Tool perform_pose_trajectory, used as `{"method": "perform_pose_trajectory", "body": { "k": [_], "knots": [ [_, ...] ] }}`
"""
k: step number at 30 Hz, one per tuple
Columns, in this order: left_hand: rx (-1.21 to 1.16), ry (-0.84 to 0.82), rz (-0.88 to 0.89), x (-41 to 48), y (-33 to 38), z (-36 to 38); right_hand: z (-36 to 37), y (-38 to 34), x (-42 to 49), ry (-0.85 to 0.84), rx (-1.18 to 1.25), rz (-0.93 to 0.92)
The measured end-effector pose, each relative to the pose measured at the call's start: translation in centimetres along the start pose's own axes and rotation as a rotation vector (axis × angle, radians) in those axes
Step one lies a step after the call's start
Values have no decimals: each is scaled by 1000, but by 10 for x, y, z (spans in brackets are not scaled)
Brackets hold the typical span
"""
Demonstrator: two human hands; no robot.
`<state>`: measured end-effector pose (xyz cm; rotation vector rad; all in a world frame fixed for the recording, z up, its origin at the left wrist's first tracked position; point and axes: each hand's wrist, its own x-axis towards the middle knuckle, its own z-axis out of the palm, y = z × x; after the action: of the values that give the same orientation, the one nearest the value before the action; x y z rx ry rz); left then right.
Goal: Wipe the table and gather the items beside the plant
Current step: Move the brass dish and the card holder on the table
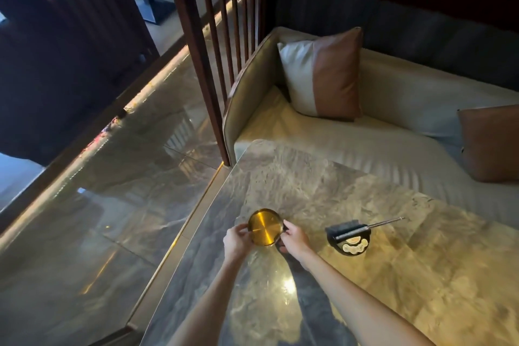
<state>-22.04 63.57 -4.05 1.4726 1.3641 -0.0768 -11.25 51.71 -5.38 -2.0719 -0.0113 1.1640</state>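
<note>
A small round gold dish (264, 227) is held tilted just above the marble table (407, 275), near its left edge. My left hand (237, 240) grips the dish's left rim and my right hand (293, 239) grips its right rim. To the right on the table lies a black semicircular holder (348, 239) with pale round shapes on its face, and a thin metal rod (373, 226) rests across it, pointing right. No plant and no cloth are in view.
A cream sofa (351, 143) with a white-and-tan cushion (323, 76) and a tan cushion (491, 143) lies beyond the table. A dark wooden slatted screen (207, 50) stands at the sofa's left end. Glossy stone floor (98, 205) spreads to the left.
</note>
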Motion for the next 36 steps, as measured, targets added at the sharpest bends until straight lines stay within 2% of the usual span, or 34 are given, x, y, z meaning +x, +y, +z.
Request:
{"method": "perform_pose_trajectory", "body": {
  "k": [3, 5, 7, 9, 11, 13, 15, 16, 20, 26, 30, 36],
  "knots": [
    [308, 96, 132, -19, 4, 2, -12, -1, -10, 15, 1, -15],
    [498, 143, 311, -34, 8, 10, -30, -1, -28, 6, 42, -65],
    [572, 90, 478, -46, 9, 30, -57, 8, -46, -40, 100, -82],
    [607, -15, 571, -56, 13, 58, -88, 33, -57, -95, 93, -41],
    [579, -120, 586, -68, 23, 86, -122, 64, -56, -33, 27, 27],
    [529, -211, 572, -83, 37, 110, -158, 88, -49, 163, -55, 78],
    [496, -265, 588, -93, 49, 128, -190, 96, -44, 306, 18, 20],
    [490, -275, 609, -97, 54, 135, -201, 92, -43, 325, 107, -50],
    [440, -266, 667, -109, 71, 153, -225, 72, -46, 260, 253, -235],
    [354, -123, 655, -118, 79, 166, -231, 68, -43, 253, 181, -284],
    [367, -105, 612, -115, 73, 165, -228, 60, -48, 260, 183, -308],
    [337, -33, 589, -125, 55, 118, -189, 54, -67, 227, 76, -346]
  ]
}}
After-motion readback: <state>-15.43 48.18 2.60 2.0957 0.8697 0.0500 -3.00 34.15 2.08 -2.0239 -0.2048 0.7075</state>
